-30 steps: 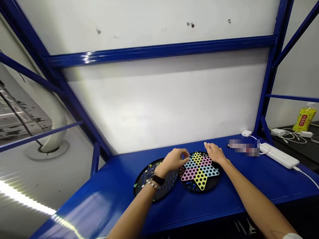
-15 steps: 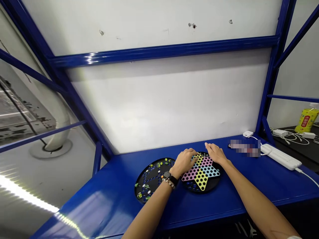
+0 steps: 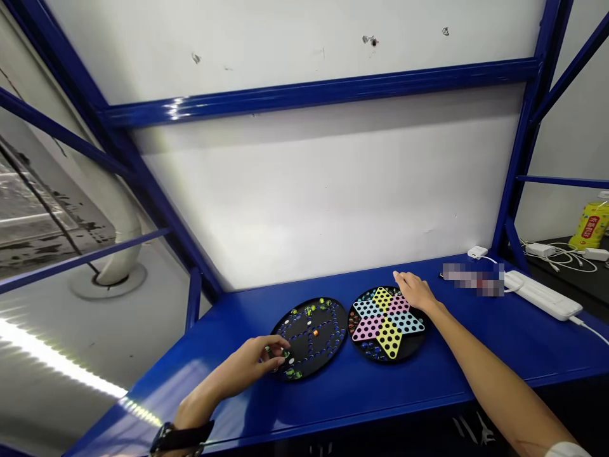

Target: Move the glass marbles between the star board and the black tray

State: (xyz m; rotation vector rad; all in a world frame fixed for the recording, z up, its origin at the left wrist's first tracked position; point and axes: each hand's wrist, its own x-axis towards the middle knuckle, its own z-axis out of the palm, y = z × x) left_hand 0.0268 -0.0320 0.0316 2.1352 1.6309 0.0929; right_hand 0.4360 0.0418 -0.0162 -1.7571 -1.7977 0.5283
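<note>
Two round black boards lie side by side on the blue table (image 3: 428, 381). The left board (image 3: 311, 336) has rows of holes and scattered marbles. The right board (image 3: 387, 320) carries a coloured star of pink, yellow and light blue fields. My left hand (image 3: 259, 358) reaches the near left rim of the left board, fingers curled in a pinch over some marbles; what it holds I cannot make out. My right hand (image 3: 413, 291) rests with fingers spread on the far right rim of the star board.
A white power strip (image 3: 542, 295) with cables lies at the right of the table, beside a blurred patch (image 3: 473, 279). A yellow bottle (image 3: 589, 225) and chargers stand on a black surface at the far right. Blue frame bars rise behind and at both sides.
My left hand has drawn back from the star board's far left edge to the near left rim of the marble board. My right hand has stayed put.
</note>
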